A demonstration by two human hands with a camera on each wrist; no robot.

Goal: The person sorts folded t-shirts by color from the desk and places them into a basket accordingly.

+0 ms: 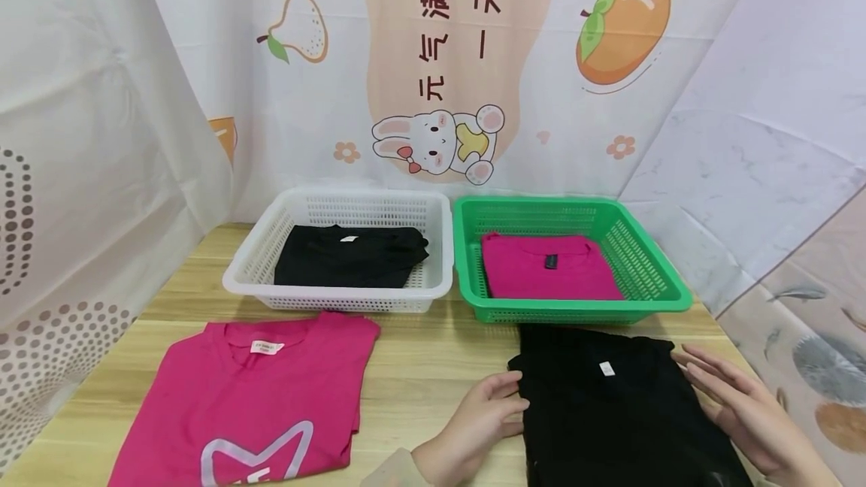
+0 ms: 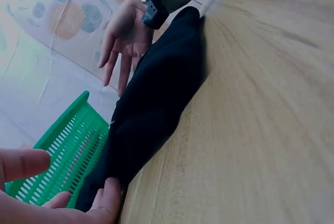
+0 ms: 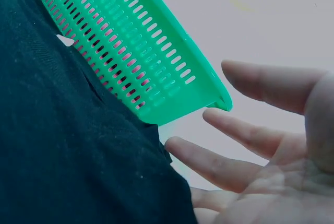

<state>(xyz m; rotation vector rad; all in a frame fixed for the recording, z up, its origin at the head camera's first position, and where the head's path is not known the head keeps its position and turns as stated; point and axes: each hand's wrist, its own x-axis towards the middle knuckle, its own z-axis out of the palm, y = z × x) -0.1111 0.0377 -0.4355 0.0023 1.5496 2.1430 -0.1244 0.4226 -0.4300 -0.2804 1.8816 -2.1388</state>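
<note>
lying between left hand (image 1: 479, 421) and right hand (image 1: 744, 410), black shirt (image 1: 619, 419), fingers relaxed, gripping nothing

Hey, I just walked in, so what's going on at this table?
Someone's left hand and right hand are at opposite side edges of a black shirt lying on the table. A pink shirt lies off to the left. Behind them, a white basket holds another black shirt, and a green basket holds another pink shirt.
</note>
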